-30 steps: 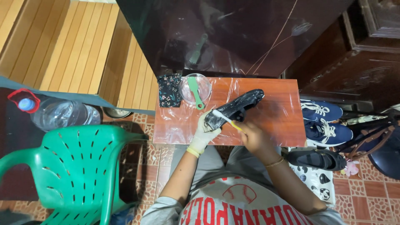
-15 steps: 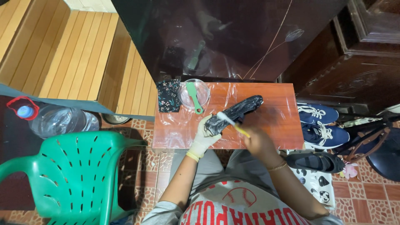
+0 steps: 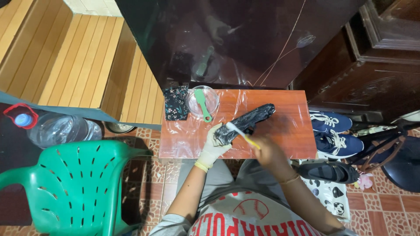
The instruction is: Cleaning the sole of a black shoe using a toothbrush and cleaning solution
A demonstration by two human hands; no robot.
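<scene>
A black shoe (image 3: 250, 119) lies tilted on a small reddish-brown table (image 3: 288, 131) covered with clear plastic. My left hand (image 3: 214, 142), in a pale glove, grips the shoe's near end. My right hand (image 3: 267, 150), bare and blurred, holds a toothbrush (image 3: 239, 133) with a yellow handle, its white head against the shoe.
A clear bowl (image 3: 202, 101) with a green brush in it and a dark flowered cloth (image 3: 176, 103) sit at the table's far left. A green plastic chair (image 3: 74, 183) and a water jug (image 3: 52, 129) stand on the left. Blue sneakers (image 3: 334, 131) and a black shoe (image 3: 330, 171) lie on the right.
The view has shifted slightly downward. My right hand has moved the toothbrush a little along the shoe. My left hand keeps its grip.
</scene>
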